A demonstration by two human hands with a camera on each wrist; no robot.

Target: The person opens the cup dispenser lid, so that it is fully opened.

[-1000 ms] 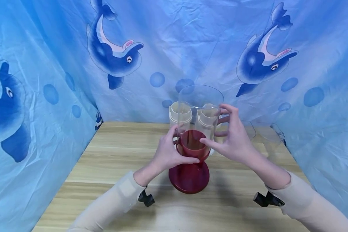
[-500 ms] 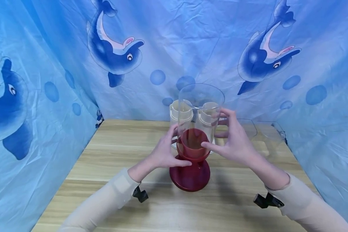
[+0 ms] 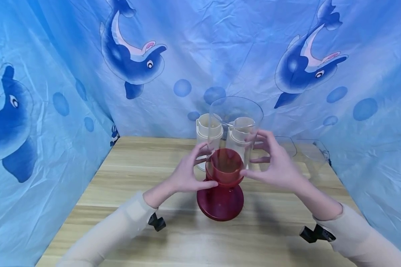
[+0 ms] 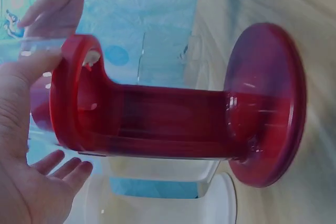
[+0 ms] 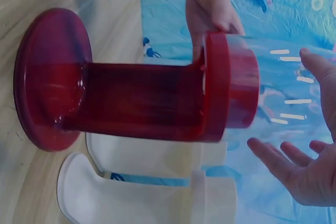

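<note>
A glossy red stand [image 3: 220, 204] with a round foot and a ring-shaped collar stands upright on the table, also filling the left wrist view. Seated in its collar is a tall clear cylinder [image 3: 235, 113], with its wide rim upward. From the left, my left hand [image 3: 188, 173] curves round the collar, thumb in front and fingertips behind. My right hand [image 3: 276, 163] holds the lower cylinder from the right, thumb in front and several fingers round the back. In the right wrist view, a red inner part of the collar [image 5: 244, 88] shows through the clear wall.
Two white stands [image 3: 209, 129] of similar shape are upright just behind, partly seen through the cylinder. Farther right lie clear, hard-to-see cylinders [image 3: 309, 152]. Blue dolphin-print cloth [image 3: 194, 44] surrounds the wooden table [image 3: 130, 193].
The cylinder and red stand have shifted slightly right. My left thumb has slid left across the collar, and my right hand has moved a little right and down.
</note>
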